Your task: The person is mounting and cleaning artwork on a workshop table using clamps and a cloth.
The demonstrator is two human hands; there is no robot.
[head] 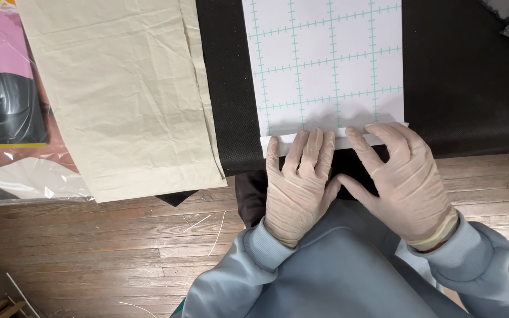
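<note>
Both gloved hands, left hand (298,185) and right hand (402,176), press flat, fingers spread, apparently creasing the gridded sheet (328,65)'s near edge; next we'd run along the fold.

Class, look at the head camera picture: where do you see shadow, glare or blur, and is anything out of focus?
Head view: even, soft light; a faint shadow lies on the gridded white sheet just above the left hand and right hand; glare streaks the clear plastic wrap at left; hands and beige fabric look sharp, no motion blur.
</note>
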